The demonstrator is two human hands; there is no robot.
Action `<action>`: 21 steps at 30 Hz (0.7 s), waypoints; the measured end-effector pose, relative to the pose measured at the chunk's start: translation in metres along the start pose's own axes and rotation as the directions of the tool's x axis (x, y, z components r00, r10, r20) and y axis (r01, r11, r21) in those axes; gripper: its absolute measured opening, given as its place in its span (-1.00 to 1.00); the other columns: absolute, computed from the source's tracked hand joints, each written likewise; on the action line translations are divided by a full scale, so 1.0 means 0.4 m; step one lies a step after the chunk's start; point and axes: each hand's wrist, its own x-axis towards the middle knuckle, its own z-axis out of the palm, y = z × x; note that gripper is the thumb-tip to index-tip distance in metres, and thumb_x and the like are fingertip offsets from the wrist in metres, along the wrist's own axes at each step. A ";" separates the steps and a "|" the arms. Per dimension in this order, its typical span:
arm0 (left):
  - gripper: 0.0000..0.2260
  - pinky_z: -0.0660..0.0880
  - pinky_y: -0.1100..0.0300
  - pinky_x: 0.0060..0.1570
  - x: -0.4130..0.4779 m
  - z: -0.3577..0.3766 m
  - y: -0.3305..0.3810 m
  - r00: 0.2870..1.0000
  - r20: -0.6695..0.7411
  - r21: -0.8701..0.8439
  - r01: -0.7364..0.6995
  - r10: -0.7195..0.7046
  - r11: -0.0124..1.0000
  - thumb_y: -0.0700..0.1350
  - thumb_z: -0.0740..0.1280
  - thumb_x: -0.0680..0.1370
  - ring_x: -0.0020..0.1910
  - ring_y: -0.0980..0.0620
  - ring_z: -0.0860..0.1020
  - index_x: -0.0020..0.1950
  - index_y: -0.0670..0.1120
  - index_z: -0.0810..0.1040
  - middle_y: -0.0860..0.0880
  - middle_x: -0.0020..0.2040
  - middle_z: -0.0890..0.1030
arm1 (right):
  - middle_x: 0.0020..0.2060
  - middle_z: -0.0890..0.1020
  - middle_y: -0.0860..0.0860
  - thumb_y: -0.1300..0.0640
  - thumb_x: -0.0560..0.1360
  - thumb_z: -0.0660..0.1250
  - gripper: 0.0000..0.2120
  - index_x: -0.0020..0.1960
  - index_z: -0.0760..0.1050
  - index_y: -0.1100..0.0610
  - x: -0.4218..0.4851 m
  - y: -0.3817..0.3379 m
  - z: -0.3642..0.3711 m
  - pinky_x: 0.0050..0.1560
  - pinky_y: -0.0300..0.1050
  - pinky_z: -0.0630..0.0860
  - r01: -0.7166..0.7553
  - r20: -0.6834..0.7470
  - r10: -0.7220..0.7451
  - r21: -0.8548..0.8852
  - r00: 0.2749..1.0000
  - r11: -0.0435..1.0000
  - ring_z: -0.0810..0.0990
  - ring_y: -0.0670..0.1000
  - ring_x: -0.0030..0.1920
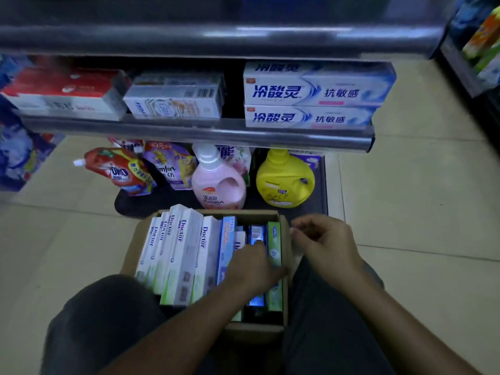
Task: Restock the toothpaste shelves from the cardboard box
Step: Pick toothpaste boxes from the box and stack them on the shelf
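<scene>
Cardboard box point(286, 266) sits on the floor between your knees, packed with upright toothpaste cartons point(186, 253). Your left hand point(253, 266) reaches inside — fingers pressed on a dark blue carton point(256, 232); your right hand point(324, 239) hovers beside the rim, loosely curled, holding nothing.

Shop aisle; stocked toothpaste shelf point(189, 131)

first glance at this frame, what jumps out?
The open cardboard box between the person's knees, packed with upright white Doctor toothpaste cartons, left hand reaching in among them. Then the blue-and-white toothpaste boxes stacked at the right of the shelf above, and the yellow jug on the bottom level just behind the box.
</scene>
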 end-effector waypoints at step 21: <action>-0.66 0.49 0.24 -0.45 -0.057 -0.198 -0.015 0.965 0.219 -0.882 0.260 -0.147 0.393 0.01 0.47 0.30 -0.45 -0.04 0.60 -0.06 -0.18 0.56 -0.13 -0.39 0.61 | 0.18 0.55 -0.13 -0.18 0.35 0.55 -0.42 0.31 0.55 -0.04 -0.088 0.018 0.001 0.04 -0.19 0.56 0.264 0.299 -0.225 -0.097 0.927 0.960 0.59 -0.10 0.14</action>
